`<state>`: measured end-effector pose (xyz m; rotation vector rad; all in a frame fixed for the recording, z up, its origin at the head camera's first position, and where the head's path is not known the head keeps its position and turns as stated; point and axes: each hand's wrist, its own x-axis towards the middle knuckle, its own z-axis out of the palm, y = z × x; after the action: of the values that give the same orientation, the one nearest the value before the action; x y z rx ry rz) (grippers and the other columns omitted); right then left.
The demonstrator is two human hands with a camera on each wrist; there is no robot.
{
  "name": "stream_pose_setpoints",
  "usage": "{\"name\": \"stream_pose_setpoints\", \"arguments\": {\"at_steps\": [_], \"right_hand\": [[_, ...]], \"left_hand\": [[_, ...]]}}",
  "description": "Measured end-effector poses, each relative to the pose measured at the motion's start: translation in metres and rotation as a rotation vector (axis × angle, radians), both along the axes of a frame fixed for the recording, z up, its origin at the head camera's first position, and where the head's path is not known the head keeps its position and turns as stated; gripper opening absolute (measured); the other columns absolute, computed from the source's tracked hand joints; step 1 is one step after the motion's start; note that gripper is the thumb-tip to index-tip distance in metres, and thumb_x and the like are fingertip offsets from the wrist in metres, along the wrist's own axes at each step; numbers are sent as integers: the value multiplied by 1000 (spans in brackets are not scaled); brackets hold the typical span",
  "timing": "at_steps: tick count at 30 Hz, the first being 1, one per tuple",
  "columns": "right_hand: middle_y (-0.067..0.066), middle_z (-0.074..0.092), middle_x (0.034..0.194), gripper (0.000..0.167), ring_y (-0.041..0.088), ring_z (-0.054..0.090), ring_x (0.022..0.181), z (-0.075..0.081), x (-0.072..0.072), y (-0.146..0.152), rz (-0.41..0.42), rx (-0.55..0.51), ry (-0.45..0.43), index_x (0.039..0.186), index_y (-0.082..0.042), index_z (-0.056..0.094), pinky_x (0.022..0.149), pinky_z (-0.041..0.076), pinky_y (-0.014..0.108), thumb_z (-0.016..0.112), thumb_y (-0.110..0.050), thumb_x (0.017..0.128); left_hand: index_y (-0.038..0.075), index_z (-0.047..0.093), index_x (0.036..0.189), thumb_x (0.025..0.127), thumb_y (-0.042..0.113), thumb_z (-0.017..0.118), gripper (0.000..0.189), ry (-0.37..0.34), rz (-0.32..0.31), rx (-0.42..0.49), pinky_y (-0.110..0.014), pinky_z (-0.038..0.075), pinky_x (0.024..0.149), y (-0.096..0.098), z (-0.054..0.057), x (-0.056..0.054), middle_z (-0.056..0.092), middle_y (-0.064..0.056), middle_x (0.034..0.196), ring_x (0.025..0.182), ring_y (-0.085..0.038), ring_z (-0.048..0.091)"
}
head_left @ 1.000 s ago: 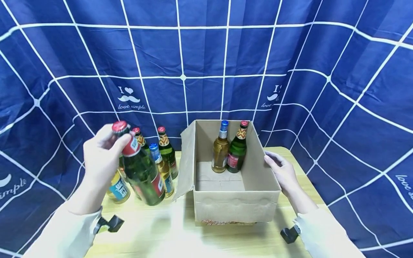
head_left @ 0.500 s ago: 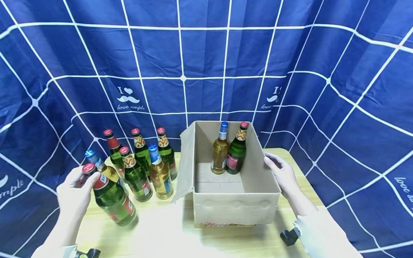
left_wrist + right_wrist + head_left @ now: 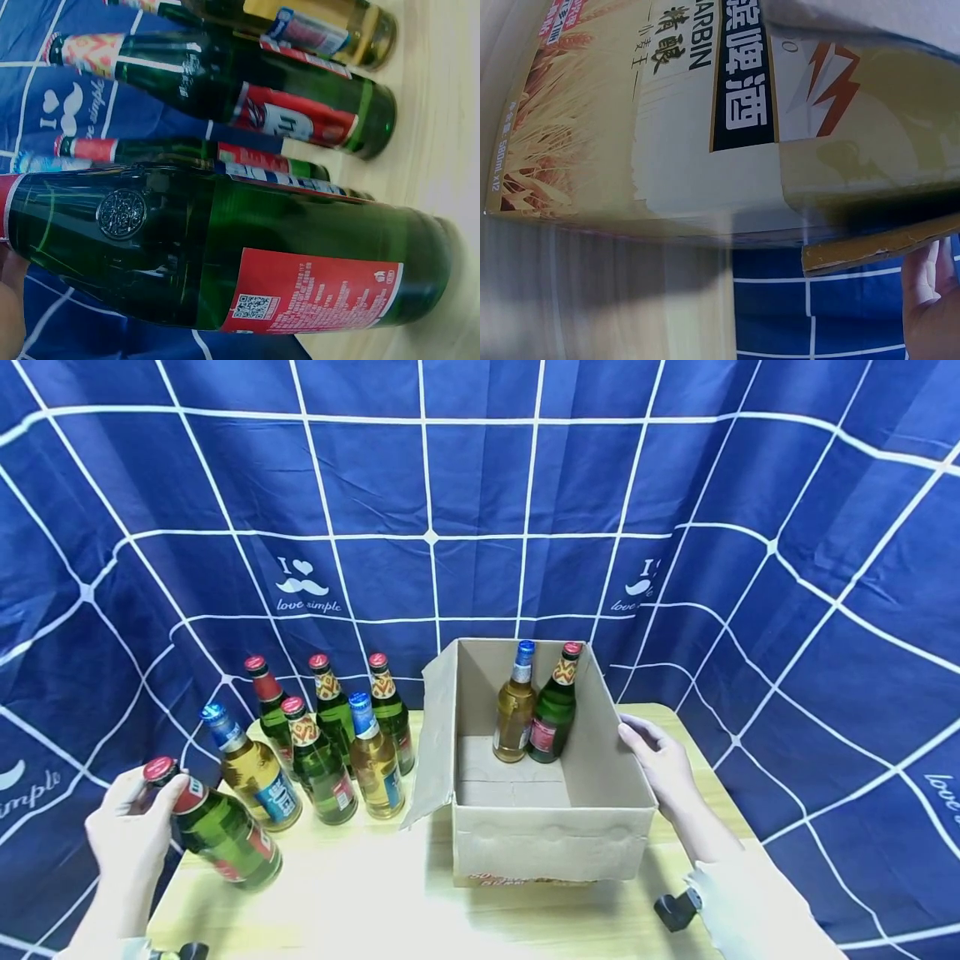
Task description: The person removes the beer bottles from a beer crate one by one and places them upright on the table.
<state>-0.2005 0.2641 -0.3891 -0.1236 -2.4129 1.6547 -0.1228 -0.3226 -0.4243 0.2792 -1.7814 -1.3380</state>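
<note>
My left hand (image 3: pixel 131 827) grips a green beer bottle (image 3: pixel 228 839) by its neck, just below the red cap, at the table's left front. The bottle is tilted in the head view, its base low over the tabletop; the left wrist view shows its red back label (image 3: pixel 315 292). My right hand (image 3: pixel 660 764) holds the right edge of an open cardboard box (image 3: pixel 551 839), thumb at the rim. Most of its fingers are hidden in the right wrist view, where the box's printed side (image 3: pixel 675 172) shows. Inside the box stand a blue-capped amber bottle (image 3: pixel 514 718) and a red-capped green bottle (image 3: pixel 552 718).
Several more bottles stand grouped left of the box, among them an amber bottle (image 3: pixel 262 777) beside the held one and a green bottle (image 3: pixel 322 777). A box flap (image 3: pixel 433 743) leans out toward them. A blue curtain (image 3: pixel 480 485) hangs behind the wooden table (image 3: pixel 360 893).
My left hand has carried the green bottle leftward and down, from in front of the grouped bottles to the table's left front. The right hand and the box have stayed in place.
</note>
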Motion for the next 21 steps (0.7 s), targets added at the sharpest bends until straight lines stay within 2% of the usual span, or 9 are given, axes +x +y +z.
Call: {"name": "stream_pose_setpoints", "arguments": {"at_steps": [8, 14, 17, 18, 21], "right_hand": [[-27, 57, 97, 51, -5, 53, 93, 0, 0, 1, 10, -2, -2, 133, -2, 53, 82, 41, 13, 59, -35, 95], [-25, 59, 97, 53, -2, 54, 93, 1, 0, 0, 1, 7, 21, 130, 1, 55, 80, 41, 13, 61, -38, 93], [-24, 59, 96, 54, -1, 54, 93, 2, 0, 0, 2, 11, 16, 130, 0, 55, 80, 41, 13, 60, -38, 93], [-24, 59, 96, 53, -2, 54, 93, 2, 1, 0, 3, 13, 14, 131, 0, 55, 80, 41, 13, 60, -38, 93], [-25, 59, 95, 52, -2, 54, 92, 2, 1, 0, 3, 12, 7, 131, 0, 55, 80, 41, 13, 60, -37, 94]], "left_hand": [[-7, 70, 102, 76, -19, 66, 29, 10, 30, 41, -9, 43, 73, -7, -8, -1, 62, 20, 84, 79, 5, 60], [-4, 71, 102, 77, -15, 67, 28, -25, 29, 43, -8, 43, 74, -6, -6, -2, 61, 21, 85, 81, 6, 60], [3, 72, 102, 79, -8, 70, 25, -81, 7, 38, -7, 42, 73, -8, -5, 0, 62, 24, 84, 79, 9, 59], [4, 73, 101, 78, -8, 70, 26, -69, -27, 59, -6, 42, 71, -12, -7, 0, 63, 23, 82, 77, 9, 59], [19, 72, 104, 80, 1, 74, 29, -195, -104, 34, -5, 38, 67, -23, -3, 2, 63, 28, 77, 73, 12, 57]]}}
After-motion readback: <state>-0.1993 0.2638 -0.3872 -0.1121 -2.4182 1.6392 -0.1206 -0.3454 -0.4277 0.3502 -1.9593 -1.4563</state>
